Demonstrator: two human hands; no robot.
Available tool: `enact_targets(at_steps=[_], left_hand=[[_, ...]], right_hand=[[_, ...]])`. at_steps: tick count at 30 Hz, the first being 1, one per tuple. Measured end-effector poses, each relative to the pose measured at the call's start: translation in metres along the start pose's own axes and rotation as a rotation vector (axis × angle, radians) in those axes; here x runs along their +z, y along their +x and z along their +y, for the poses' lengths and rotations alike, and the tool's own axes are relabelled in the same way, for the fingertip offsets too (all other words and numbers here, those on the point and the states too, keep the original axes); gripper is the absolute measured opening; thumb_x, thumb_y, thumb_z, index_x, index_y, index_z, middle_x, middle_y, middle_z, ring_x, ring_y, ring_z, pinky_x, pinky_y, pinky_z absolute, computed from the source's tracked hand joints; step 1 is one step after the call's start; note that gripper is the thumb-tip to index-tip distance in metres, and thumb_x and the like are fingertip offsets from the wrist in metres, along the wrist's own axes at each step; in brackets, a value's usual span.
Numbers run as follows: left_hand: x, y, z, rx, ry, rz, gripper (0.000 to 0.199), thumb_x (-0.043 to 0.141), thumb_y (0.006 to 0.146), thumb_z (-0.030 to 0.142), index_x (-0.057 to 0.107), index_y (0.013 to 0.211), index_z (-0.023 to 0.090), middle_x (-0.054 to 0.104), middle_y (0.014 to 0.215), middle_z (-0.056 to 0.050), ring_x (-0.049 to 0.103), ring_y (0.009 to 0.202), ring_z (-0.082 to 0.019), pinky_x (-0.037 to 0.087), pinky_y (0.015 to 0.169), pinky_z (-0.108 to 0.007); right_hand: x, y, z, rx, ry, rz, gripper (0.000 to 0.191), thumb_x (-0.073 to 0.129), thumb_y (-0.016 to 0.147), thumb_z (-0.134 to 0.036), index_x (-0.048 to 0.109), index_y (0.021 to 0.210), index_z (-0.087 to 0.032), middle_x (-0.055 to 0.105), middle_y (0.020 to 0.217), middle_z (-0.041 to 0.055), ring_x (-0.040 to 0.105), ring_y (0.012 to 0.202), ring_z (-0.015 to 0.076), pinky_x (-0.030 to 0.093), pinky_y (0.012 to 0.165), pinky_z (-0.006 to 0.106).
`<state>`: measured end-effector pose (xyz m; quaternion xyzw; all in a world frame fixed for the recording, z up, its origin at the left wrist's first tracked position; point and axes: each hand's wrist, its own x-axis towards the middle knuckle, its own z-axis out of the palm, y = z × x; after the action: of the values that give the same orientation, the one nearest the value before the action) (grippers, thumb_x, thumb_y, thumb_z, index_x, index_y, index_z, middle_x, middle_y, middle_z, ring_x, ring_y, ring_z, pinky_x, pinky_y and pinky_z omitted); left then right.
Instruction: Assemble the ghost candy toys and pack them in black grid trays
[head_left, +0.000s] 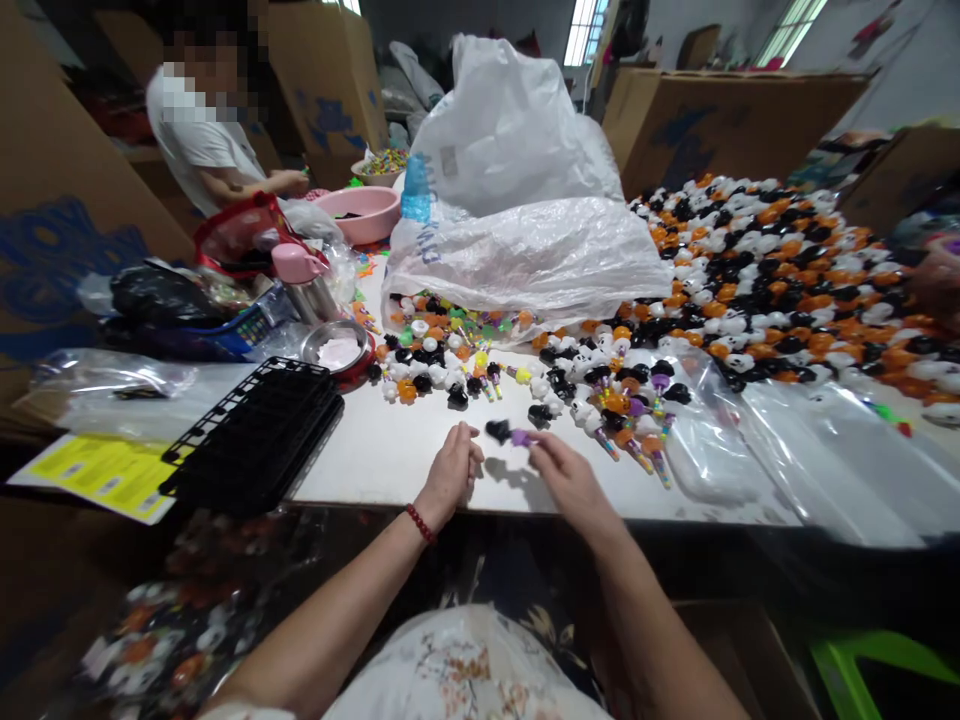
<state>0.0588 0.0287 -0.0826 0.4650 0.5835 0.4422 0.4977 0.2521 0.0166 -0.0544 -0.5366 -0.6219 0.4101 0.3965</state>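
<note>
We've got the toy (pixel 508 434) btwn our hands, just above the table (pixel 375 465); R hand (pixel 564 472) is nearer, its fingers pinching the purple end, w/ the black end pointing L, just short of the L hand (pixel 451 465). Long axis runs approx. sideways, slightly tilted. L fingers are curled; can't tell if they hold anything. Black end's lumpy, prob. plastic, tho blurred. Beyond: glossy, rounded white/orange/black pieces (pixel 765 265), a crinkly translucent bag (pixel 517 240) & flat black trays (pixel 251 425) w/ slotted edges.
</note>
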Motion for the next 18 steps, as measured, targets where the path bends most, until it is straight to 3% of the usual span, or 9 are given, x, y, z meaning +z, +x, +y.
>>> enact_targets(at_steps=[3, 5, 7, 8, 10, 13, 15, 18], left_hand=[[-0.013, 0.023, 0.001, 0.254, 0.327, 0.170, 0.030, 0.046, 0.094, 0.042, 0.056, 0.111, 0.020, 0.057, 0.092, -0.005, 0.056, 0.078, -0.016, 0.049, 0.072, -0.030], [-0.019, 0.041, 0.002, 0.424, 0.521, 0.223, 0.036, 0.053, 0.091, 0.031, 0.051, 0.125, 0.021, 0.052, 0.114, -0.010, 0.056, 0.099, -0.021, 0.049, 0.087, -0.035], [-0.022, 0.056, 0.001, 0.491, 0.679, 0.202, 0.045, 0.056, 0.088, 0.026, 0.048, 0.133, 0.023, 0.042, 0.129, -0.013, 0.053, 0.110, -0.025, 0.048, 0.092, -0.039], [-0.022, 0.062, 0.000, 0.484, 0.743, 0.185, 0.046, 0.058, 0.087, 0.026, 0.049, 0.132, 0.023, 0.039, 0.132, -0.014, 0.053, 0.111, -0.027, 0.048, 0.092, -0.041], [-0.021, 0.071, -0.006, 0.464, 0.824, 0.165, 0.039, 0.063, 0.084, 0.026, 0.055, 0.121, 0.022, 0.039, 0.131, -0.014, 0.054, 0.108, -0.028, 0.048, 0.091, -0.042], [-0.022, 0.076, -0.015, 0.501, 0.759, 0.183, 0.016, 0.059, 0.084, 0.020, 0.057, 0.099, 0.020, 0.047, 0.116, -0.011, 0.054, 0.102, -0.025, 0.046, 0.093, -0.043], [-0.024, 0.073, -0.018, 0.472, 0.570, 0.208, 0.007, 0.054, 0.084, 0.016, 0.051, 0.088, 0.020, 0.052, 0.102, -0.007, 0.054, 0.096, -0.021, 0.046, 0.092, -0.040], [-0.033, 0.061, -0.018, 0.219, 0.072, 0.166, 0.015, 0.057, 0.083, 0.021, 0.043, 0.089, 0.022, 0.056, 0.090, -0.002, 0.054, 0.074, -0.015, 0.048, 0.071, -0.031]], right_hand=[[-0.047, 0.030, 0.013, -0.063, -0.083, 0.334, 0.046, 0.046, 0.092, -0.049, 0.059, 0.123, -0.018, 0.066, 0.091, 0.0075, 0.061, 0.084, 0.0220, 0.050, 0.078, 0.037], [-0.074, 0.053, 0.018, -0.144, -0.325, 0.552, 0.046, 0.047, 0.091, -0.046, 0.059, 0.125, -0.018, 0.063, 0.110, 0.0132, 0.058, 0.099, 0.0269, 0.046, 0.089, 0.046], [-0.084, 0.075, 0.018, -0.232, -0.586, 0.686, 0.044, 0.051, 0.089, -0.042, 0.061, 0.123, -0.016, 0.056, 0.123, 0.0179, 0.050, 0.113, 0.0318, 0.038, 0.098, 0.053], [-0.080, 0.085, 0.017, -0.284, -0.664, 0.690, 0.042, 0.051, 0.089, -0.039, 0.061, 0.121, -0.015, 0.056, 0.125, 0.0188, 0.048, 0.116, 0.0326, 0.036, 0.100, 0.053], [-0.054, 0.100, 0.013, -0.399, -0.689, 0.553, 0.037, 0.048, 0.091, -0.034, 0.062, 0.119, -0.015, 0.060, 0.118, 0.0176, 0.050, 0.112, 0.0304, 0.038, 0.099, 0.049], [0.010, 0.114, 0.010, -0.480, -0.672, 0.263, 0.032, 0.043, 0.095, -0.027, 0.064, 0.116, -0.015, 0.064, 0.111, 0.0145, 0.053, 0.103, 0.0261, 0.041, 0.095, 0.040], [0.050, 0.121, 0.010, -0.431, -0.756, 0.144, 0.029, 0.045, 0.095, -0.023, 0.065, 0.114, -0.015, 0.066, 0.108, 0.0134, 0.051, 0.103, 0.0265, 0.038, 0.096, 0.040], [0.083, 0.130, 0.013, -0.272, -0.881, 0.094, 0.029, 0.050, 0.091, -0.017, 0.063, 0.116, -0.014, 0.065, 0.108, 0.0152, 0.046, 0.109, 0.0304, 0.036, 0.096, 0.042]])
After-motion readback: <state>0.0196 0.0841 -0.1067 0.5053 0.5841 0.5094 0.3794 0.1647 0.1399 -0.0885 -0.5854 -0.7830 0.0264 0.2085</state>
